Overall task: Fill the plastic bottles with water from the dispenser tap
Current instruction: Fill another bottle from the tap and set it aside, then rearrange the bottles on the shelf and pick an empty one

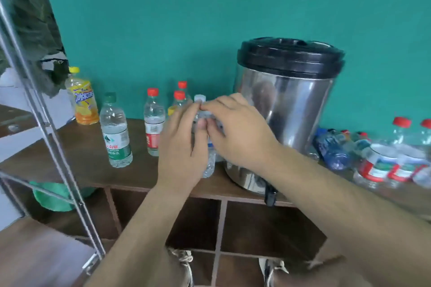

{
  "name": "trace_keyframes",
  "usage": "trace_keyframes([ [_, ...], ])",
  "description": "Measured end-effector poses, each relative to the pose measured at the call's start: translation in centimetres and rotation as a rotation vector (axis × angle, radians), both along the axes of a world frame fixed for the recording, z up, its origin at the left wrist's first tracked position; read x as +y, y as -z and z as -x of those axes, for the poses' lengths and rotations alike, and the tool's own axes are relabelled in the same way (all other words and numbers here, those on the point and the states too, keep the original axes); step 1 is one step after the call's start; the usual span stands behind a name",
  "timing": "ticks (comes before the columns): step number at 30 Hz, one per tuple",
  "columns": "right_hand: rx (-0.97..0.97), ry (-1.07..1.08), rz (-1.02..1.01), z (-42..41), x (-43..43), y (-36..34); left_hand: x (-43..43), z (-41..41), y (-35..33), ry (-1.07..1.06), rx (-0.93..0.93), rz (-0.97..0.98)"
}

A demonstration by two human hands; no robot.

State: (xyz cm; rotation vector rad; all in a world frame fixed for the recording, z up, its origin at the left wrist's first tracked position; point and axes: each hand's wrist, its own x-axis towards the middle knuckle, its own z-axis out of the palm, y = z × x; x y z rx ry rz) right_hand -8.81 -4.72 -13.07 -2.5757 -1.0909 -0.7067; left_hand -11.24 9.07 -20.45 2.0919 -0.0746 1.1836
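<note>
My left hand (pixel 180 144) grips a clear bottle (pixel 208 165) on the counter (pixel 77 147); right hand (pixel 238 128) pinches its cap. Looks like capping or uncapping. Next needs the tap (pixel 271 194).

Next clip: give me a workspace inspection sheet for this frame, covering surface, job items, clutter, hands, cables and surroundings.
Surface: brown wooden shelf top, open cubbies below.
Job's things: steel water dispenser with black lid; its black tap overhangs the shelf edge. A clear bottle is held upright left of the dispenser, not under the tap.
Clutter: yellow-capped orange drink bottle, green-capped bottle, red-capped bottles standing left; a heap of bottles right of the dispenser.
Grippers: left hand wraps the bottle's body; right hand works at its top, cap hidden.
Cables: nothing seen.
Surroundings: teal wall, metal rack frame at left.
</note>
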Motion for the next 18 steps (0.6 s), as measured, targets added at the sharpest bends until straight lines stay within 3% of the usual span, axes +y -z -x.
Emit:
trace_keyframes([
  [9,0.126,0.309,-0.329,4.1,-20.2,3.9,-17.1,1.9,-1.7,0.312,0.175,-0.410],
  [14,0.315,0.504,-0.360,2.5,-26.9,9.0,-24.9,-0.7,0.8,0.441,0.352,-0.487],
  [18,0.437,0.580,-0.399,-0.4,-28.7,12.0,-28.3,-5.0,2.8,0.421,0.568,-0.482],
])
